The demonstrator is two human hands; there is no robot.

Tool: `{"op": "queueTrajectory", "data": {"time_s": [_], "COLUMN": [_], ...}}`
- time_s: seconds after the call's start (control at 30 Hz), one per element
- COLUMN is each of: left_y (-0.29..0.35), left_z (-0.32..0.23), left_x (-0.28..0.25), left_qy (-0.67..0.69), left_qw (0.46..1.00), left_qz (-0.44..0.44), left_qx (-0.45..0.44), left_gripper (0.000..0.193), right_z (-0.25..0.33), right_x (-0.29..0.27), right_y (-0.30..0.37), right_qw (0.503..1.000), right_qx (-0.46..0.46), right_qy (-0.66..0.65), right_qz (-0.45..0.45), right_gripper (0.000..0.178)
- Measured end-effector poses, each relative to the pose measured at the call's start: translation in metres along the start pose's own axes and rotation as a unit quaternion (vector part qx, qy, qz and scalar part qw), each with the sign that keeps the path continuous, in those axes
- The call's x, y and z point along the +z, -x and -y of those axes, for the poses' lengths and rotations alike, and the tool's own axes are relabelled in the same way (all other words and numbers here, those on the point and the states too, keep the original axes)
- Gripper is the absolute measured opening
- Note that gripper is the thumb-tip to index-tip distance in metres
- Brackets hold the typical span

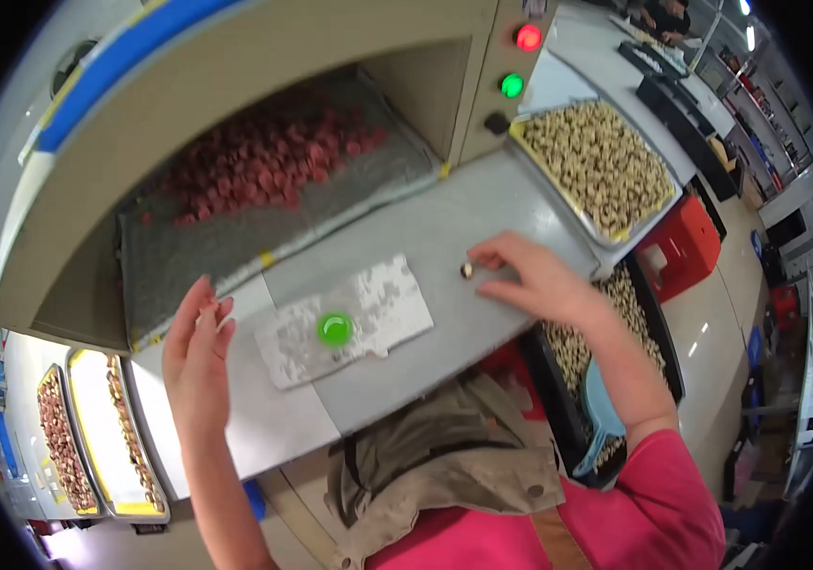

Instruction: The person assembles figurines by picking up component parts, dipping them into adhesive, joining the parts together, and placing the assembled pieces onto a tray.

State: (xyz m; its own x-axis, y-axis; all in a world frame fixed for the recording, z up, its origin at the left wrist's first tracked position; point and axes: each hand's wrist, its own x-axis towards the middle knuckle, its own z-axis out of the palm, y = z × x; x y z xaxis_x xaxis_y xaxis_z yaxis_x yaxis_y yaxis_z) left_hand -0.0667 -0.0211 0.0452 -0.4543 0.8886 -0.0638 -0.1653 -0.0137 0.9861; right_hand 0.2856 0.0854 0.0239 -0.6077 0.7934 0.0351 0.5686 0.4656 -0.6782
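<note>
My right hand [532, 277] reaches over the grey worktop [378, 228], thumb and index finger apart. A small cream-and-dark piece [466, 271] sits just off their tips; whether a finger touches it I cannot make out. My left hand [196, 361] is raised by the machine's front edge, its fingers bent together. Something small and reddish may be between those fingertips, too small to name. Between the hands lies a flat whitish plate [387, 299] with a worn, patchy surface. On it is a bright green disc [335, 329].
A beige machine [330, 43] arches over a heap of dark red pieces [264, 157]. Cream-and-dark pieces fill a tray [596, 161] at right; below it, a black bin [668, 351] holds similar pieces and a blue scoop [601, 413]. Two trays [107, 442] [65, 446] stand lower left.
</note>
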Motion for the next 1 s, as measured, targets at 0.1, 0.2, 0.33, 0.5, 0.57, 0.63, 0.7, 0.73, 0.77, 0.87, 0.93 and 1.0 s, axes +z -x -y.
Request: {"op": "queueTrajectory", "data": {"time_s": [0.1,0.2,0.33,0.5,0.57,0.63,0.7,0.73,0.77,0.87,0.93,1.0], "left_y": [0.039,0.062,0.081,0.085,0.081,0.076,0.071,0.07,0.069,0.064,0.064,0.077], "left_z": [0.026,0.059,0.075,0.082,0.079,0.081,0.083,0.083,0.081,0.061,0.055,0.056], "left_x": [0.017,0.02,0.018,0.004,0.006,0.001,-0.002,-0.001,0.0,0.02,0.022,0.024], "left_qy": [0.113,0.266,0.344,0.361,0.371,0.378,0.386,0.386,0.386,0.386,0.388,0.389], "left_qw": [0.992,0.954,0.931,0.923,0.914,0.91,0.904,0.904,0.903,0.903,0.903,0.902], "left_qz": [0.028,0.113,0.087,0.088,0.111,0.12,0.136,0.133,0.131,0.138,0.147,0.149], "left_qx": [-0.056,-0.075,-0.09,-0.1,-0.121,-0.121,-0.123,-0.128,-0.132,-0.129,-0.113,-0.111], "left_gripper": [0.038,0.03,0.031,0.032,0.033,0.033,0.033,0.034,0.034,0.036,0.037,0.039], "right_z": [-0.002,0.009,0.022,0.03,0.036,0.044,0.047,0.047,0.046,0.05,0.035,0.031], "right_x": [0.001,0.009,0.025,0.038,0.035,0.038,0.039,0.039,0.037,0.006,-0.003,0.0], "right_y": [-0.013,-0.015,-0.022,-0.024,-0.02,-0.023,-0.024,-0.023,-0.023,-0.021,-0.025,-0.015], "right_qw": [1.0,0.997,0.992,0.983,0.989,0.987,0.985,0.984,0.982,0.988,0.981,0.983], "right_qx": [-0.006,-0.036,-0.057,-0.085,-0.015,0.007,0.034,0.022,0.009,-0.05,-0.097,-0.09], "right_qy": [0.015,0.063,0.112,0.162,0.15,0.158,0.168,0.179,0.189,0.145,0.165,0.16], "right_qz": [-0.008,-0.006,-0.008,-0.014,-0.004,-0.004,-0.009,-0.01,-0.013,-0.034,0.006,-0.027], "right_gripper": [0.033,0.03,0.022,0.016,0.018,0.019,0.02,0.022,0.024,0.024,0.023,0.018]}}
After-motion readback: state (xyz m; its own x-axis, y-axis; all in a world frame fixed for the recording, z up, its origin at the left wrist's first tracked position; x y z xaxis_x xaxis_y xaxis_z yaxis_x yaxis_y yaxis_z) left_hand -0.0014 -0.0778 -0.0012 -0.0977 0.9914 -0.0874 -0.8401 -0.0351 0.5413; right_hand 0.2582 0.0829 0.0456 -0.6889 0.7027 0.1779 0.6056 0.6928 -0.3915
